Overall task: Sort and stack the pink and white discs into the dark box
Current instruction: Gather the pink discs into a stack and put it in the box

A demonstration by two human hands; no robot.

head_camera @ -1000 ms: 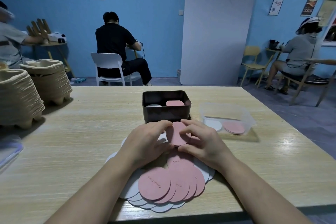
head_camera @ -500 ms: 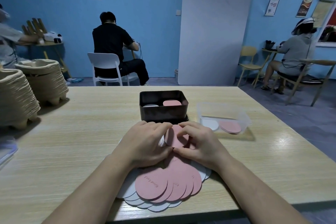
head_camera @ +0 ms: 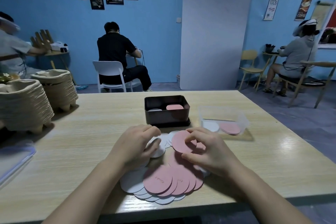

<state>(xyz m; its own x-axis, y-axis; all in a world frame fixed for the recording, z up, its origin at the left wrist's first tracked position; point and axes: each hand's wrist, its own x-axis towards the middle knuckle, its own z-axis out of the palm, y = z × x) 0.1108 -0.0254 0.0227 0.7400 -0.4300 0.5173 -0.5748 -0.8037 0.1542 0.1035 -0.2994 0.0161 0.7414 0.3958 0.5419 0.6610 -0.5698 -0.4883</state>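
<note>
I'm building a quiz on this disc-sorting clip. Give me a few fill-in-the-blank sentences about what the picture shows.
1. The right hand grips a disc of colour ____.
2. Inside the dark box, the pink stack lies to the ____ of the white stack.
3. The clear container stands to the ____ of the dark box.
4. The left hand rests on discs of colour ____.

Missing words: pink; right; right; white
</note>
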